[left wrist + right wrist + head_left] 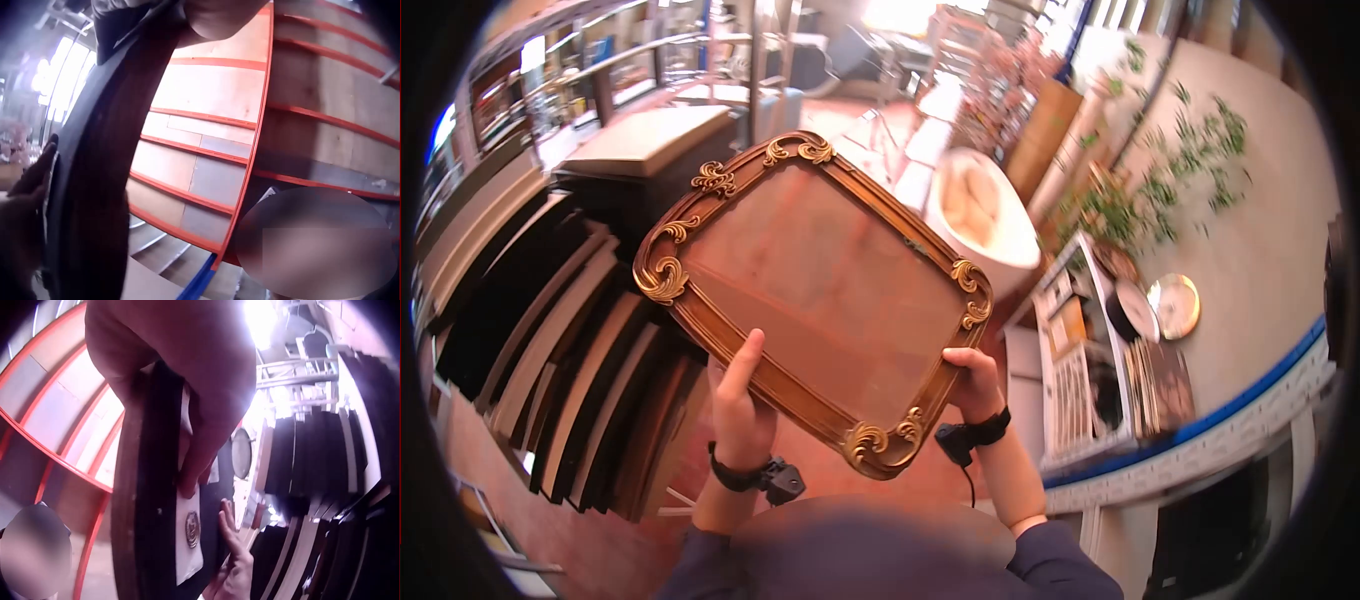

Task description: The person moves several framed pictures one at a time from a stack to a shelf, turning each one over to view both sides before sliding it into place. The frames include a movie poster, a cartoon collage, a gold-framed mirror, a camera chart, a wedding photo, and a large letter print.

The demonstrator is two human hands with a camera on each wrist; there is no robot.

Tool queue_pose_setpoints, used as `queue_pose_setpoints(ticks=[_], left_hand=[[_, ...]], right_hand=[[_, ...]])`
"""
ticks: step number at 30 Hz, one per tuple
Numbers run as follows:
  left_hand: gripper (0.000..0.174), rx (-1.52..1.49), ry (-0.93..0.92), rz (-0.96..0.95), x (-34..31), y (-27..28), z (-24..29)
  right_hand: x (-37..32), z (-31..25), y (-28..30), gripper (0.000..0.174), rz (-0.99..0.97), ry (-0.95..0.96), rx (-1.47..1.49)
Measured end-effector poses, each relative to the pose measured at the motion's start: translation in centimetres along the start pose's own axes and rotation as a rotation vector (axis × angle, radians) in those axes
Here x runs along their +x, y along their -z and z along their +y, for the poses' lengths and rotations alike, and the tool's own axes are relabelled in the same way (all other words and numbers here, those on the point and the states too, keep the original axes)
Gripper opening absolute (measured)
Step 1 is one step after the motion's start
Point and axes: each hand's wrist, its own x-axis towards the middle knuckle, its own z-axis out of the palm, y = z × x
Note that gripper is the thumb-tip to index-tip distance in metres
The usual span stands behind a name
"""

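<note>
An ornate brown picture frame [710, 325] with gold scrollwork at its corners is held up, tilted, in front of the body. Its flat inner panel [820, 290] reflects the reddish surroundings. My left hand [745, 410] grips the near left edge, thumb over the front. On the right edge, my right hand [977, 385] holds on with its thumb on the front. In the right wrist view, the right hand's [181, 375] fingers reach round the dark back, beside a pale strip [189, 562] bearing a round ornament. The left wrist view shows the frame's dark side [94, 169].
Several flat panels [600, 370] stand in a row on the left, close to the frame. Ahead is a white oval tub [985, 210]. To the right are a white shelf unit [1090, 360], a leafy plant [1160, 190] and a blue edge strip [1250, 380].
</note>
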Motion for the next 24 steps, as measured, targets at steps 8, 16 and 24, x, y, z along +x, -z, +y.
queue_pose_setpoints(ticks=[8,16,24], left_hand=[[0.022,0.001,0.378,-0.241,-3.7,-3.9,-8.8],[0.023,0.108,0.786,-0.509,-10.0,-7.3,-14.1],[0.033,0.315,0.912,-0.926,-17.9,-5.8,-18.2]], right_hand=[[-18.5,-0.1,6.8,0.044,0.405,0.183,-0.428],[-34.6,4.4,2.0,0.045,0.836,0.391,-0.05],[-42.5,10.7,0.2,0.043,1.344,0.526,-0.085]])
